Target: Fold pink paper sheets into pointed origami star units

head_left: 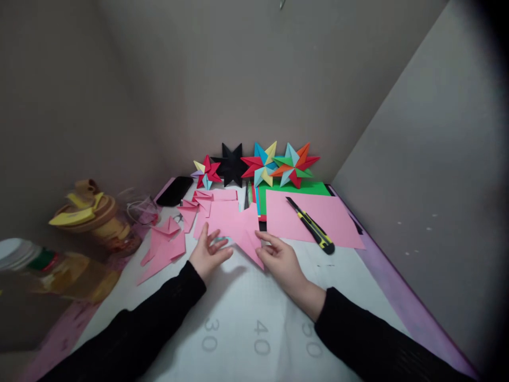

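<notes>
A folded pink paper piece (249, 241) with a pointed lower tip is pinched between the thumb and fingers of my right hand (282, 261). Just left of it, my left hand (209, 253) has its fingers apart and holds nothing. Behind both hands lies more pink paper (220, 215), and the held piece overlaps it in view. Several folded pink pieces (169, 241) rest on the white surface to the left of my left hand. A black and yellow cutter (314, 228) lies on a pink sheet (342, 217) at the right.
Several paper stars (262, 165) stand against the back wall. A black phone (175, 191) lies at the back left. On the left are a jar with a white lid (59, 268) and a brown-topped cup (111, 225). Green paper (314, 188) is behind the pink sheet.
</notes>
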`<state>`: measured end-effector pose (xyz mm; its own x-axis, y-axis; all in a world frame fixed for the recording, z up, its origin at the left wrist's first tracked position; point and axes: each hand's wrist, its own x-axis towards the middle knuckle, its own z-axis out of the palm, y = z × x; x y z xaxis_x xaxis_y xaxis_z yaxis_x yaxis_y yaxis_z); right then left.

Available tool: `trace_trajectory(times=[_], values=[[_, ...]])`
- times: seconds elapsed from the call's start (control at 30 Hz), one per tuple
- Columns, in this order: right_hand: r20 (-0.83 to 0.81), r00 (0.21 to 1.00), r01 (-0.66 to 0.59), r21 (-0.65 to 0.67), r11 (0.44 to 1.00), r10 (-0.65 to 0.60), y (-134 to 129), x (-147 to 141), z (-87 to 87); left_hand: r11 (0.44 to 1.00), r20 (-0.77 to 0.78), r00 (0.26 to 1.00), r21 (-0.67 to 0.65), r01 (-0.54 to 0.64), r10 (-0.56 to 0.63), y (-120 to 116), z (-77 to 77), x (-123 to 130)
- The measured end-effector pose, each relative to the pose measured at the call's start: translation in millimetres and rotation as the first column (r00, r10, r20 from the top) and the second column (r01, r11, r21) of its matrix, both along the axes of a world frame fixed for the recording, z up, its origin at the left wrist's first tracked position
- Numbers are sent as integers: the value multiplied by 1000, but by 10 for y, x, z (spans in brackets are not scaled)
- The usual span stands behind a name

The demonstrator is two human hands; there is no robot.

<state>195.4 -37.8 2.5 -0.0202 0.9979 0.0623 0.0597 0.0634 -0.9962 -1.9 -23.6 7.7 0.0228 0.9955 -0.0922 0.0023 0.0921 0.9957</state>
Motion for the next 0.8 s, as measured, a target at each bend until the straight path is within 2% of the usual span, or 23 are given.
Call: trace_trajectory(times=[0.1, 0.2, 0.33, 0.47, 0.57, 0.67, 0.8], values=[[-17, 1000, 2, 77, 997, -1, 41, 18, -58, 984, 253, 967, -160, 82, -39, 56, 19, 238], [25, 999, -33, 134, 990, 30, 8, 24, -96, 971, 350, 935, -194, 142, -67, 36, -11, 388], [56, 997, -65, 154, 986, 57, -65, 3, -94, 969, 337, 941, -226, 99, -18, -7, -83, 414], [18, 992, -124, 69, 990, 123, -101, -28, -99, 970, 333, 942, -240, 33, 50, -34, -123, 390], [61, 990, -124, 3, 992, 123, -112, -37, -89, 976, 351, 936, -207, 63, 14, -70, -100, 410], [108, 990, -89, 1, 996, 88, -134, -41, -47, 980, 354, 933, -154, 123, -62, -111, -72, 438], [162, 975, -148, -52, 988, 155, -172, -55, 18, 992, 245, 970, -125, 27, 5, -124, -85, 427]])
